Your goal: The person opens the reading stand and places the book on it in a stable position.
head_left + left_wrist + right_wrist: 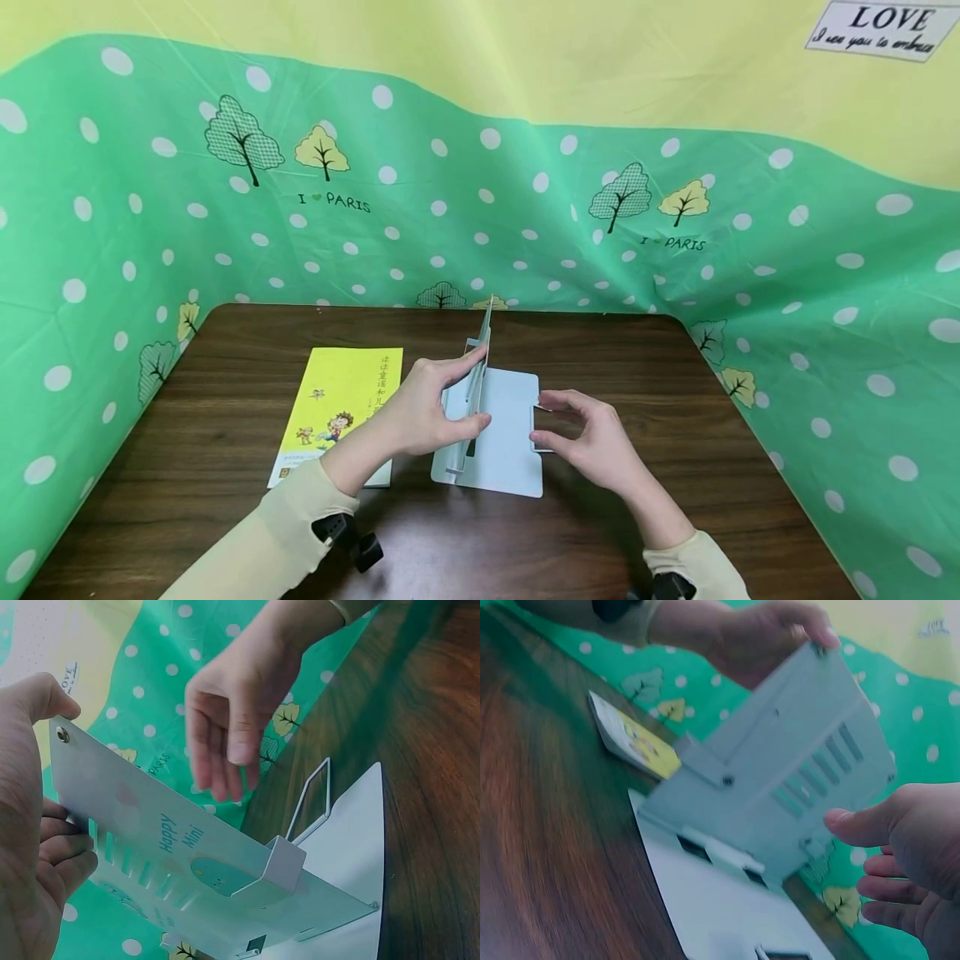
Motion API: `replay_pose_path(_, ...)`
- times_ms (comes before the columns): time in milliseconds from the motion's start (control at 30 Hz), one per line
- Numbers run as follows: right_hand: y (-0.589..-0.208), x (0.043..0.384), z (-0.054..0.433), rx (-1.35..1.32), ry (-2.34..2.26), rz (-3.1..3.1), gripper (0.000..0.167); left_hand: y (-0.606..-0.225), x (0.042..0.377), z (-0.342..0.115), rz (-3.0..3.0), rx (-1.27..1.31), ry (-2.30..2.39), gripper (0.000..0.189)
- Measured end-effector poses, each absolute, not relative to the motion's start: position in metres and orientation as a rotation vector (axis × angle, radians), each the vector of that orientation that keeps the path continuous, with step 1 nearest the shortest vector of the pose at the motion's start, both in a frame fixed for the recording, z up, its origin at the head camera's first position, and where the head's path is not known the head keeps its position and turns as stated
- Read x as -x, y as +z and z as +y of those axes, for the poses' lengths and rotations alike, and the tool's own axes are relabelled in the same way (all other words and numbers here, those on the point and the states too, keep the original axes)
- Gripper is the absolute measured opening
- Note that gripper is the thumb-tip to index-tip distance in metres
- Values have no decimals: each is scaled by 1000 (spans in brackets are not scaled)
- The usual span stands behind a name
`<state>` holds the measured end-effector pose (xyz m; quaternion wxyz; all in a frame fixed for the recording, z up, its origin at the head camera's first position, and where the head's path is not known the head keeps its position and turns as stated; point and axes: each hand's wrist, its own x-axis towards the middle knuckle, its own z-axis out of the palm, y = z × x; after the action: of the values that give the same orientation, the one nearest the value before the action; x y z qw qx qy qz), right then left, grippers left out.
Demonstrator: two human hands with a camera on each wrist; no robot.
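A pale book stand (506, 467) has its base plate flat on the table and its slotted panel (802, 742) raised almost upright. The panel's printed face (142, 795) reads "Happy Mini". My left hand (435, 408) holds this panel by its edges, with the thumb and fingers spread apart along it. To the right of the base, my right hand (588, 437) has its thumb and fingers parted and loosely bent. In the head view its fingertips overlap the wire loop (328, 791) at the base's edge; both wrist views show them apart from it, holding nothing.
Left of the stand, a yellow book (337, 400) lies on the dark wooden table (645, 358). A green dotted cloth (450, 167) hangs behind the table and along both sides.
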<state>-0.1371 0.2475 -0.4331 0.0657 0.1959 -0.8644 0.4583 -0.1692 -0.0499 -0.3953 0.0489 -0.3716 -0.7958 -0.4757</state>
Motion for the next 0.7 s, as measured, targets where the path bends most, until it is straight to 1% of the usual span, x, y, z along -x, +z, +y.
replay_pose_path(167,-443,141,260,-559,1321,-2703,62,-396,171,-50,-2393,1158,-1448,83)
replay_pose_path(267,-449,142,266,-541,1257,-2740,65,-396,174,-51,-2375,1174,-1451,81)
replay_pose_path(700,-457,141,276,-519,1217,-2711,70,-395,189,-57,-2324,1294,-1397,79)
